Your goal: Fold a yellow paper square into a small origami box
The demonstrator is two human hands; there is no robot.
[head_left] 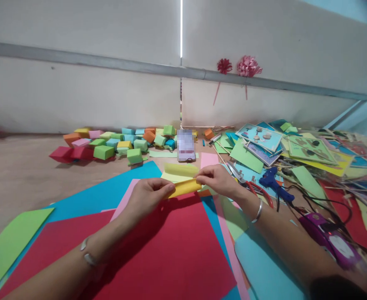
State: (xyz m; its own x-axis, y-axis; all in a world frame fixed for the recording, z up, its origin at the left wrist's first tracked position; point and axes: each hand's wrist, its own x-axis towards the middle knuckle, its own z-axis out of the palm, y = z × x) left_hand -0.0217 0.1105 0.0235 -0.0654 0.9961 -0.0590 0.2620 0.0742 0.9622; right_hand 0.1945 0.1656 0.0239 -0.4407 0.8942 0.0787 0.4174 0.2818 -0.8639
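Note:
A folded strip of yellow paper (185, 188) is stretched between my two hands, above a large red sheet (171, 246). My left hand (152, 195) pinches its left end between thumb and fingers. At the right end, my right hand (216, 178) grips the strip with its fingertips. Just behind the strip lies a paler yellow folded paper (178, 170). Blue paper (133, 177) shows from under the red sheet.
Several small coloured paper boxes (134, 156) stand along the wall. A phone-like object (186, 146) with a blurred face is beside them. To the right lie scissors (236, 171), a blue glue gun (275, 183), a purple power strip (330, 239) and picture cards (260, 137).

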